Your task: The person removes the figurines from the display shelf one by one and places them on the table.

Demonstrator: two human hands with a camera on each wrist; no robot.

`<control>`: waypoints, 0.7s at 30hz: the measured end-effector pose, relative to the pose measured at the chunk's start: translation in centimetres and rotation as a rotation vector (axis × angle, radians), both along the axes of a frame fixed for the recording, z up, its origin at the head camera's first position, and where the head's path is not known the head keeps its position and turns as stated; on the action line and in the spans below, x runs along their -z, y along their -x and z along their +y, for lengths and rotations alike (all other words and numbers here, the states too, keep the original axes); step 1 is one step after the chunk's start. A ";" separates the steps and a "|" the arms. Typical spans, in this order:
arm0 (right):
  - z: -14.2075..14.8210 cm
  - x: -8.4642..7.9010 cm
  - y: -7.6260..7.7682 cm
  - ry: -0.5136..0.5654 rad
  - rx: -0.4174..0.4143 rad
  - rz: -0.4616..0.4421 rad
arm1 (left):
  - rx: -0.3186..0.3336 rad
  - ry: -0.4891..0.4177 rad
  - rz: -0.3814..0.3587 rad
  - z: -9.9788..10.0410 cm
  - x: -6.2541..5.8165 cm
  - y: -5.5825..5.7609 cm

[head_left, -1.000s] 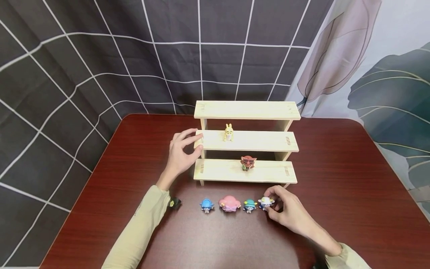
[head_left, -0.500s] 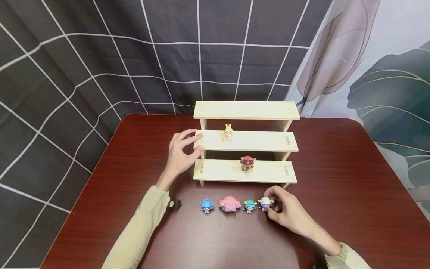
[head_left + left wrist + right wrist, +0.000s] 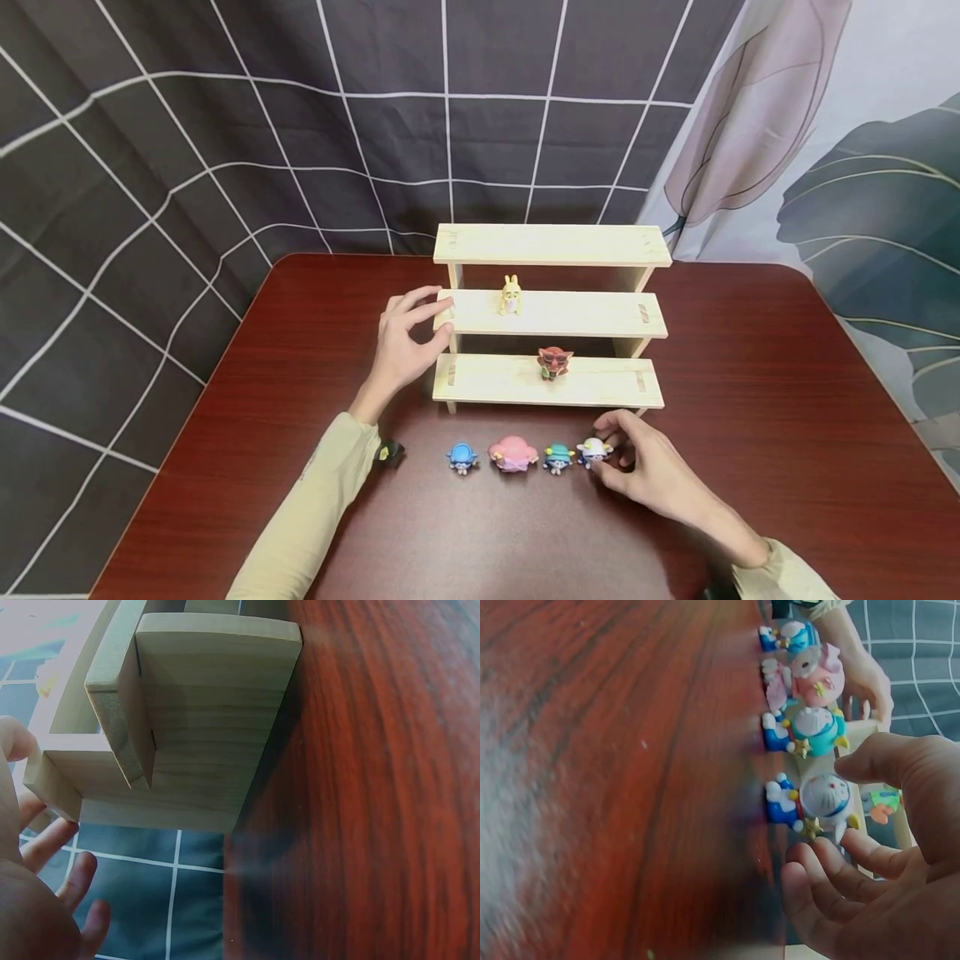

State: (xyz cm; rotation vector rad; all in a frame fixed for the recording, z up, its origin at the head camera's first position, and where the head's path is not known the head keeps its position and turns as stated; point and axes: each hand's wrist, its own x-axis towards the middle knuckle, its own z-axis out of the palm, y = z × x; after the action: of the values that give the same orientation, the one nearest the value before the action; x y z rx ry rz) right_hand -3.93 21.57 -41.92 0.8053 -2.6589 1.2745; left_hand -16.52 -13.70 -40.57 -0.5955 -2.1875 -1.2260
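Observation:
My left hand [image 3: 405, 337] grips the left end of the middle tier of a pale wooden three-tier shelf [image 3: 600, 315], thumb at the front edge. In the left wrist view, the thumb and fingers straddle the board's end. My right hand [image 3: 656, 467] is around a white-hatted figurine [image 3: 826, 796] standing on the table. Its thumb and bent fingers lie on either side of the figurine's head, with a gap showing. Left of it stand a teal-hatted figurine [image 3: 557, 459], a pink figurine [image 3: 513, 455] and a blue-hatted figurine [image 3: 462, 458].
A yellow rabbit-eared figurine [image 3: 511, 297] stands on the middle tier, and a red-brown figurine with dark glasses [image 3: 553, 363] on the bottom tier. A dark object [image 3: 390, 452] shows beside the left sleeve. The dark checked curtain [image 3: 495, 133] hangs behind the reddish-brown table [image 3: 750, 375].
The right hand's index finger has lifted slightly away from the white hat, and the forearm has shifted a little right. The left hand and the figurines have stayed in place.

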 end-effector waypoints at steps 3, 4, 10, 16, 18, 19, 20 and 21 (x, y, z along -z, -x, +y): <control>0.3 -0.2 0.2 -0.007 0.015 0.008 | -0.004 0.000 0.002 0.0 0.0 0.0; 0.4 -0.2 0.2 -0.010 0.017 0.005 | -0.003 -0.002 0.003 0.0 0.0 0.0; 0.7 -0.7 0.3 -0.035 0.048 0.004 | -0.003 -0.002 -0.004 0.0 0.0 0.1; 1.1 -1.9 0.7 -0.065 0.077 0.040 | -0.002 -0.007 0.001 0.0 0.1 0.1; 1.3 -2.3 0.9 -0.069 0.081 0.047 | 0.001 -0.007 -0.002 0.0 0.1 0.1; 1.3 -2.5 1.0 -0.067 0.080 0.050 | 0.001 -0.007 -0.001 -0.1 0.1 0.1; 1.4 -2.8 1.1 -0.066 0.080 0.055 | 0.002 -0.006 -0.002 -0.1 0.1 0.1; 1.5 -3.0 1.3 -0.066 0.080 0.062 | 0.002 -0.007 -0.003 -0.1 0.1 0.1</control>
State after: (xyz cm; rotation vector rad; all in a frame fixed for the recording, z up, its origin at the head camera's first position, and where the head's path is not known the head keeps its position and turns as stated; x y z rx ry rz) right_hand -5.20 23.03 -38.95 0.7267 -2.6672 1.1305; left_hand -16.66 -13.80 -40.69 -0.5934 -2.1847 -1.2360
